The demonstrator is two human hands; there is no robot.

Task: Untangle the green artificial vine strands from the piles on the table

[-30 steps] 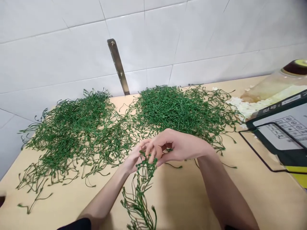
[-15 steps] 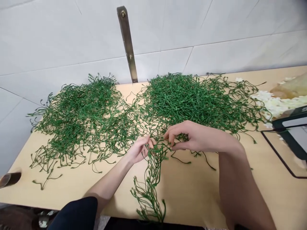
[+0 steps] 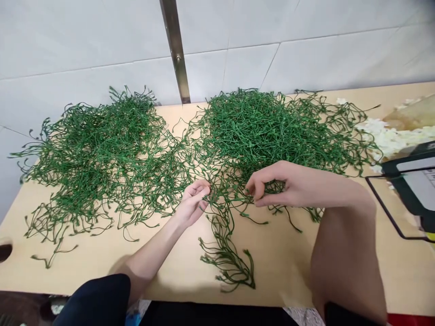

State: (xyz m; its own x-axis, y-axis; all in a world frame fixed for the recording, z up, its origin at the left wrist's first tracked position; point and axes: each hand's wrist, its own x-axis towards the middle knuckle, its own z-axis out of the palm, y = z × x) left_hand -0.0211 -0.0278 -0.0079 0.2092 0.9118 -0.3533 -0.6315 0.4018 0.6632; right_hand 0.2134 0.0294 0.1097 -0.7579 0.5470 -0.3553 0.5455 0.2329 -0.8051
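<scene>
**Both hands pinch a bunch of green stems at the desk's near middle**

The left hand (image 3: 193, 204) has its grip closed, thumb and fingertips pinched on the top of a bunch of green stems (image 3: 224, 240). The right hand (image 3: 283, 186) is just across from it. Its fingers are curled and its grip is pinched on stems at the same upper end, where the bunch meets the heap behind it. A few stems stretch between the two hands. From there the bunch trails down the desk (image 3: 102, 267) toward the person, and its curled tips lie close to the near edge.

Behind the right hand, a large right heap (image 3: 272, 122) of the same stems spreads over the desk. A left heap (image 3: 98, 145) lies beside it, and their edges tangle together in the middle. A metal strip (image 3: 175, 50) runs up the tiled wall (image 3: 306, 40) behind the gap between the heaps. Far right lie white petals (image 3: 384, 136), with a black device (image 3: 413, 181) in front of them on a thin wire stand (image 3: 385, 215). A dark sleeve (image 3: 98, 299) covers the left upper arm.
</scene>
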